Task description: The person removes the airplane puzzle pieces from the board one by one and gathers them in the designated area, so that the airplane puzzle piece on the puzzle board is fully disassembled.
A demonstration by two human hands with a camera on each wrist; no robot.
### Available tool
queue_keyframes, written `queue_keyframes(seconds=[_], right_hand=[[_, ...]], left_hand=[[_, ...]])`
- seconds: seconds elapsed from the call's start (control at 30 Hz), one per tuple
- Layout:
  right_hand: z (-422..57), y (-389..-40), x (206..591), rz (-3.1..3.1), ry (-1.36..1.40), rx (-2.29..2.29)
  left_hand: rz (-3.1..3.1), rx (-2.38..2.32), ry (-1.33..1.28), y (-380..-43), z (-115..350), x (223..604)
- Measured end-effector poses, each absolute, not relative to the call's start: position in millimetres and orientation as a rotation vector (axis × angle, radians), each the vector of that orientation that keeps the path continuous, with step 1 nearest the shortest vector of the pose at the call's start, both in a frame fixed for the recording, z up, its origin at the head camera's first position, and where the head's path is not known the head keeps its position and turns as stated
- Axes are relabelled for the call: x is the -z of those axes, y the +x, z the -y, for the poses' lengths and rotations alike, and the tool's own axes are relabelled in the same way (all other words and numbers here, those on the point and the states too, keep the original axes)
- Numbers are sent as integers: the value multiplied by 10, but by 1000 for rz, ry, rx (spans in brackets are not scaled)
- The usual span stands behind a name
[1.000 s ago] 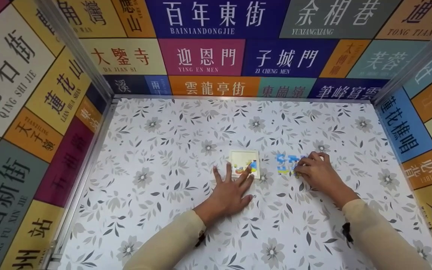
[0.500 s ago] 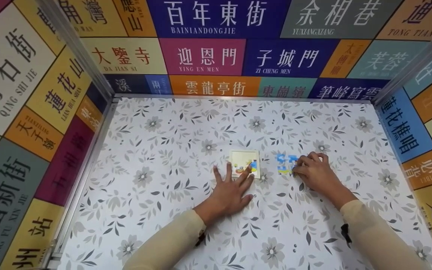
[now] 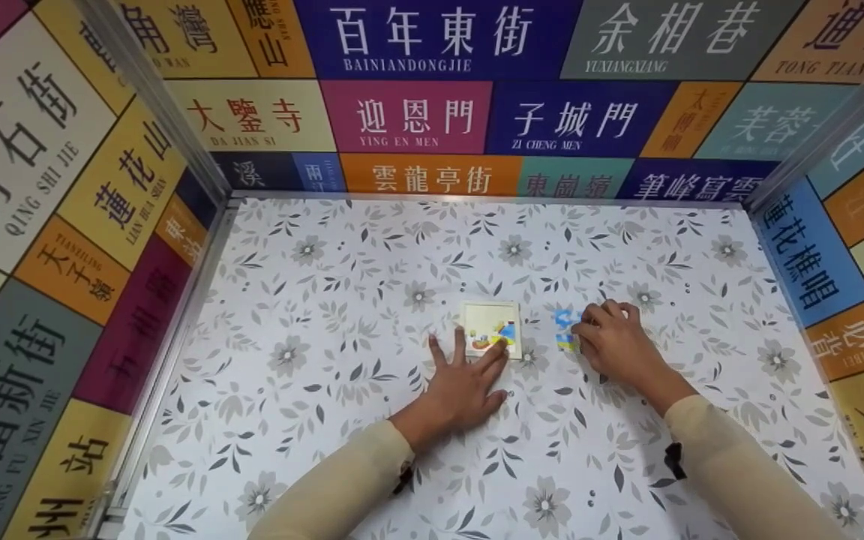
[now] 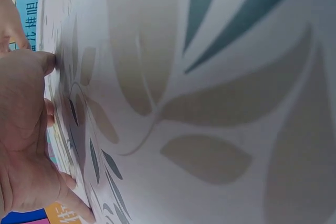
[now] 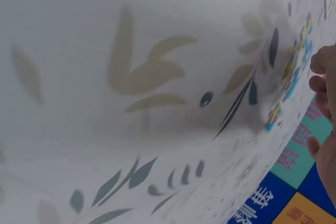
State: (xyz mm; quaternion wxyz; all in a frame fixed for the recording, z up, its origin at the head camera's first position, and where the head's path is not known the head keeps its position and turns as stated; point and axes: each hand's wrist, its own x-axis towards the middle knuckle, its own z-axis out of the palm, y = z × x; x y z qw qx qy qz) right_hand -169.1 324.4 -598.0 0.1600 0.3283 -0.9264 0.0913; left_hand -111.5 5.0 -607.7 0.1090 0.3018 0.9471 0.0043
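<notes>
Well off to the left of the puzzle tray point(image 3: 486, 316), a wall point(image 3: 94, 270) of coloured signs with large characters slopes down to the tabletop point(image 3: 372, 255), which is white and printed with grey leaves and flowers. Coming in from below and left of the tray is a pale sleeve point(image 3: 342, 480), and out of it reaches the left hand point(image 3: 463, 386), its fingers spread wide. One fingertip rests on the tabletop just left of the tray, another is at the tray's left edge, and others reach its lower right corner. The tray lies flat, its upper part bare and cream, with coloured picture pieces point(image 3: 505, 332) set along its lower part. Just to the right of the tray, apart from it, loose puzzle pieces point(image 3: 567, 321) in blue and yellow lie on the tabletop. Over their right side is the right hand point(image 3: 616, 345), its fingers bent and close together; I can't tell whether they pinch a piece. A second pale sleeve point(image 3: 754, 465) stretches away below and right of the tray.
</notes>
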Motion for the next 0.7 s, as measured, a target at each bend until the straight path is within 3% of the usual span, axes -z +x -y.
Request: queue_keyframes(seconds=[0.7], right_hand=[[-2295, -1927, 5735, 3005, 989, -324]], left_hand=[[-2800, 54, 883, -1109, -52, 6065]])
